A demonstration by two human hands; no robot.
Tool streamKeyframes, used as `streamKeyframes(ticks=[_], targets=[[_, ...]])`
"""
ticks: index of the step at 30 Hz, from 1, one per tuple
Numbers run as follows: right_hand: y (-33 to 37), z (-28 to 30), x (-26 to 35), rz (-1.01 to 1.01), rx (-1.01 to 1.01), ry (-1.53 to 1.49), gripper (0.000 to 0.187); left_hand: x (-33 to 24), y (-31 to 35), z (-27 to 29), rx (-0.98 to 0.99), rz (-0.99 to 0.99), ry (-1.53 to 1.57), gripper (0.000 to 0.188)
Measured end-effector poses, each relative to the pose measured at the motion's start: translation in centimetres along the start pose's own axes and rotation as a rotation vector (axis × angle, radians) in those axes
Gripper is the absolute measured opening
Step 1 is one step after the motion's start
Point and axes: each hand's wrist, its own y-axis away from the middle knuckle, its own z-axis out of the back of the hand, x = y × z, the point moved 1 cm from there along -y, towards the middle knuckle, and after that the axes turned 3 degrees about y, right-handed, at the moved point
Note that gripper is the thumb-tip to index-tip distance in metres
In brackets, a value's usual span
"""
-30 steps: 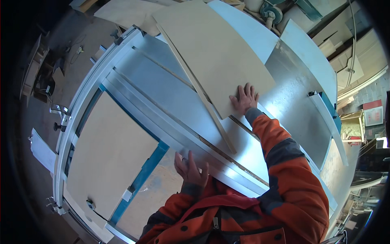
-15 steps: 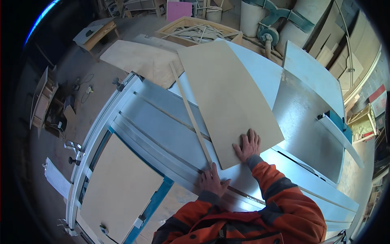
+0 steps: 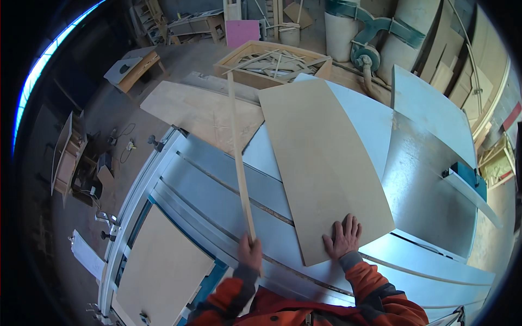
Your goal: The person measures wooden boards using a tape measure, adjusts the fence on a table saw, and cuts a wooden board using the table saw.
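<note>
My left hand (image 3: 250, 254) is wrapped round the near end of a long, narrow wood strip (image 3: 239, 157). The strip reaches away from me, raised over the saw table (image 3: 217, 163), its far end in front of the scrap box. Flat on the table to its right lies a large tan board (image 3: 326, 163), wider in the middle of the view and tapering in perspective. My right hand (image 3: 343, 237) rests on the board's near end, palm down with fingers spread. A gap separates the strip from the board's left edge.
Another tan panel (image 3: 163, 261) lies on the sliding frame at left. A pale plywood sheet (image 3: 201, 111) sits beyond the table. Behind it stands a wooden box (image 3: 239, 76) full of offcuts. A fence (image 3: 470, 193) is at right, and a dust extractor (image 3: 364, 54) stands behind.
My left hand has closed on the strip and moved left, lifting it away from the board. My right hand stays on the board. The whole view has shifted slightly.
</note>
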Motion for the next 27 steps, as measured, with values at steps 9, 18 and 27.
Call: streamKeyframes(ticks=[9, 18, 27], targets=[[-1.9, -1.6, -4.2, 0.061, -0.117, 0.052, 0.064, -13.7, -11.9, -11.6, 0.474, -0.811, -0.295, 0.069], [3.9, -3.7, 1.8, -0.059, -0.172, -0.046, 0.06, -0.3, 0.8, -11.7, 0.538, -0.93, -0.903, 0.067], [9.2, -1.6, -8.2, -0.368, -0.238, -0.073, 0.064, 4.3, 7.6, -6.0, 0.511, -0.969, -1.029, 0.074]])
